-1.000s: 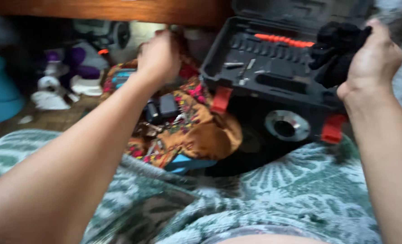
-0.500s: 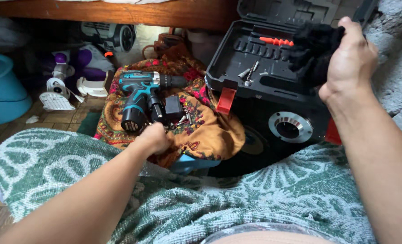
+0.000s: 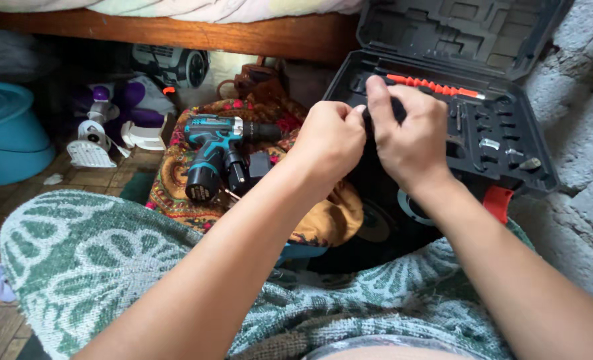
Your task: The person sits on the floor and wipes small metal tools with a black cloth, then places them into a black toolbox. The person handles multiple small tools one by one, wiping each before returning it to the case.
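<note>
Both hands, left hand [image 3: 330, 137] and right hand [image 3: 410, 137], pinch together over the open black tool case [image 3: 510, 143], probably on something small and dark; drill [image 3: 210, 150] lies untouched beside it.

Soft daylight, sharp focus, deep shadow under the bed.

Both hands [image 3: 370, 133] meet and cover whatever they pinch; the open tool case [image 3: 510, 167] lid runs off the top edge.
</note>
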